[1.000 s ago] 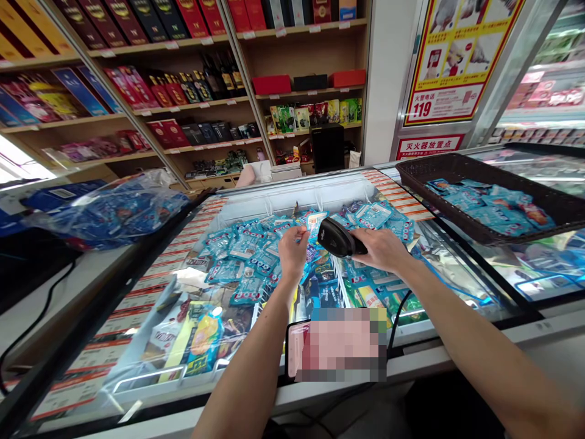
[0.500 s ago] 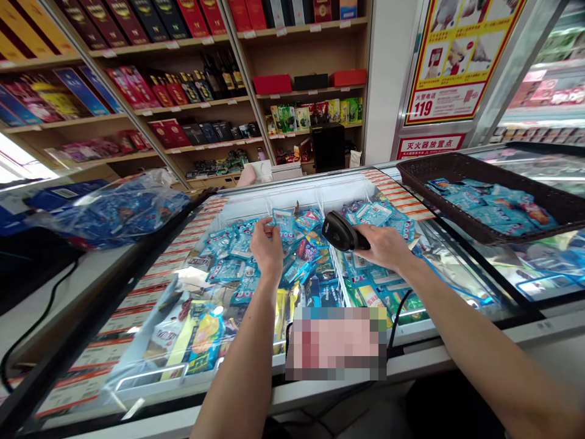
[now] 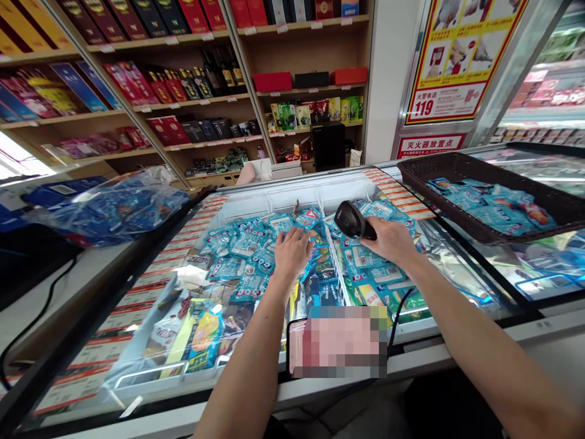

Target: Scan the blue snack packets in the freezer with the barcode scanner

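My left hand (image 3: 292,251) lies over blue packets (image 3: 250,244) in the left bin of the chest freezer, its fingers spread and the back of the hand toward me. What is under its fingertips is hidden. A black handheld barcode scanner (image 3: 350,221) is gripped in my right hand (image 3: 392,242), its head tilted to the left above the wire divider (image 3: 336,262). More blue packets (image 3: 381,259) lie below my right hand, in the bin on the other side of the divider.
A brown basket (image 3: 475,228) with blue packets stands on the freezer at right. A clear plastic bag (image 3: 119,204) of blue packets lies at left. A phone (image 3: 297,347) with a blurred screen rests at the front edge, near a black cable (image 3: 397,317). Stocked shelves (image 3: 201,100) stand behind.
My left hand has let go of the blue packet it held up and moved right and down, its fingers spreading. The scanner in my right hand has shifted slightly right.
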Demonstrator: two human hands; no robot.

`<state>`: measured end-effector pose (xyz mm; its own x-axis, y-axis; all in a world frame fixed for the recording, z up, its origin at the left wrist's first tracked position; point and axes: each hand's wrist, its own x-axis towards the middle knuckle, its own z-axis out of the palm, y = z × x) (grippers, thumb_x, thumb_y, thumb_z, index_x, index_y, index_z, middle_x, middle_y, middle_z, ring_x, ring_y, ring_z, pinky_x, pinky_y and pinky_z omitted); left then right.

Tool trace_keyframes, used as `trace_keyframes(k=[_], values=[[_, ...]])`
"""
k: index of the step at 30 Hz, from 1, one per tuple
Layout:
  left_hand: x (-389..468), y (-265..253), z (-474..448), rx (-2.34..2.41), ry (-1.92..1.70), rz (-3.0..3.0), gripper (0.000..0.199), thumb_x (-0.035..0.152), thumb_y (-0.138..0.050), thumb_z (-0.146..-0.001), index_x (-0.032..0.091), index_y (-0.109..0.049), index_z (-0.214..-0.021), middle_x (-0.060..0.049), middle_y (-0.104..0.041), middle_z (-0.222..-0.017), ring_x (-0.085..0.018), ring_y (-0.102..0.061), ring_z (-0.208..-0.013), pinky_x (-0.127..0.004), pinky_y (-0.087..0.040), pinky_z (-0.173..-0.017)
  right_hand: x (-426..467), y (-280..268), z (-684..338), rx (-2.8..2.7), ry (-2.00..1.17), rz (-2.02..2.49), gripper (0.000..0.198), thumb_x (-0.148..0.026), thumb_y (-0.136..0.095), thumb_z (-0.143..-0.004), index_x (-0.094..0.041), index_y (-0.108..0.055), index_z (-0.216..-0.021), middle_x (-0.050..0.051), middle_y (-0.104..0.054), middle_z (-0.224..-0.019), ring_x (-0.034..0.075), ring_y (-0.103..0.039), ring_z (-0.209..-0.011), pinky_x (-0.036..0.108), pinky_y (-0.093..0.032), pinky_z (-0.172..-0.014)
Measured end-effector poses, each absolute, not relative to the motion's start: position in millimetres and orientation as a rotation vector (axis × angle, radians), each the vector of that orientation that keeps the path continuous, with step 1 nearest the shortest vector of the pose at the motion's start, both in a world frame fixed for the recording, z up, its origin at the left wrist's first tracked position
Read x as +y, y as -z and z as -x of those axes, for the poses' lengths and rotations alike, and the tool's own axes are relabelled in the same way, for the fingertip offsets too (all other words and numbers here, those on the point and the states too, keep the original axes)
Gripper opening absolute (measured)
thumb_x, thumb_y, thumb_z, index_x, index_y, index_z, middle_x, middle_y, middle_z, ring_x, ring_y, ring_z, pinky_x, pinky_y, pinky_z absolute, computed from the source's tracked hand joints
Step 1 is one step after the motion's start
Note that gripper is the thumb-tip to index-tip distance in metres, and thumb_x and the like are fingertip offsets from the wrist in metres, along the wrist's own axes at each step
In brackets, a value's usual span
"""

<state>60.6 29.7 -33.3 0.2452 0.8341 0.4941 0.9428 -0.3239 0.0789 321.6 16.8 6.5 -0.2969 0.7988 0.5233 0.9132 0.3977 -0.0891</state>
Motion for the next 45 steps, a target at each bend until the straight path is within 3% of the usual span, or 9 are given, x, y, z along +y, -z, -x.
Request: trace_keyframes(k=[5, 13, 25, 30, 35, 40, 45], values=[[33.1, 37.0, -54.2, -1.7, 0.748, 2.216, 0.032, 0.037, -0.042, -0.087, 0.026, -0.061, -0.11, -0.009, -0.059, -0.121, -0.027, -0.041, -0.126, -0.054, -0.015, -0.109, 20.0, -3.8, -325.0, -2.095, 0.315, 1.537, 0.038, -0.048, -0.05, -0.082, -0.019, -0.056, -0.107, 0.008, -0.068, -0.091, 0.024, -0.062, -0.078, 0.03, -0.039, -0.065], [32.5, 27.1, -69.7, -1.445, 0.682, 2.47, 0.04, 0.031, -0.035, -0.09, 0.025, -0.048, -0.127, -0.005, -0.051, -0.133, -0.021, -0.033, -0.133, -0.05, -0.003, -0.114, 21.6, -3.2, -324.4, -2.072, 0.352, 1.617, 0.038, -0.048, -0.051, -0.082, -0.018, -0.056, -0.106, 0.009, -0.068, -0.088, 0.025, -0.062, -0.076, 0.031, -0.039, -0.062], [59.2, 33.6, -98.2, -1.455, 0.777, 2.708, 0.051, 0.039, -0.038, -0.089, 0.021, -0.035, -0.137, -0.009, -0.046, -0.137, -0.021, -0.04, -0.128, -0.039, -0.029, -0.107, 20.7, -5.2, -322.7, -2.09, 0.337, 1.608, 0.036, -0.047, -0.052, -0.081, -0.019, -0.057, -0.103, 0.008, -0.068, -0.085, 0.024, -0.062, -0.073, 0.03, -0.037, -0.059], [64.0, 27.5, -97.8, -1.537, 0.754, 2.732, 0.038, 0.044, -0.033, -0.09, 0.026, -0.06, -0.11, -0.004, -0.053, -0.13, -0.02, -0.054, -0.113, -0.033, -0.041, -0.094, 21.4, -5.6, -322.5, -2.092, 0.335, 1.611, 0.036, -0.047, -0.053, -0.08, -0.019, -0.056, -0.103, 0.007, -0.068, -0.084, 0.024, -0.062, -0.071, 0.03, -0.036, -0.057], [52.9, 27.6, -91.7, -1.826, 0.807, 2.447, 0.044, 0.051, -0.031, -0.089, 0.021, -0.063, -0.085, -0.009, -0.063, -0.094, -0.021, -0.061, -0.086, -0.032, -0.045, -0.078, 20.5, -4.7, -322.0, -2.092, 0.351, 1.607, 0.035, -0.046, -0.053, -0.08, -0.02, -0.056, -0.103, 0.007, -0.068, -0.083, 0.025, -0.062, -0.07, 0.03, -0.035, -0.057], [56.6, 40.0, -97.2, -1.963, 1.044, 2.137, 0.052, 0.06, -0.043, -0.08, 0.013, -0.059, -0.096, -0.017, -0.055, -0.107, -0.029, -0.052, -0.104, -0.04, -0.042, -0.088, 19.7, -3.4, -320.9, -2.125, 0.331, 1.593, 0.035, -0.047, -0.053, -0.081, -0.019, -0.055, -0.101, 0.007, -0.068, -0.084, 0.025, -0.061, -0.071, 0.03, -0.035, -0.057], [71.3, 36.3, -100.4, -2.159, 0.843, 2.077, 0.054, 0.063, -0.049, -0.074, 0.012, -0.062, -0.084, -0.019, -0.053, -0.108, -0.034, -0.046, -0.108, -0.044, -0.039, -0.091, 20.3, -3.8, -319.9, -2.153, 0.304, 1.616, 0.034, -0.045, -0.053, -0.081, -0.019, -0.055, -0.104, 0.007, -0.068, -0.086, 0.024, -0.062, -0.074, 0.029, -0.036, -0.06]])
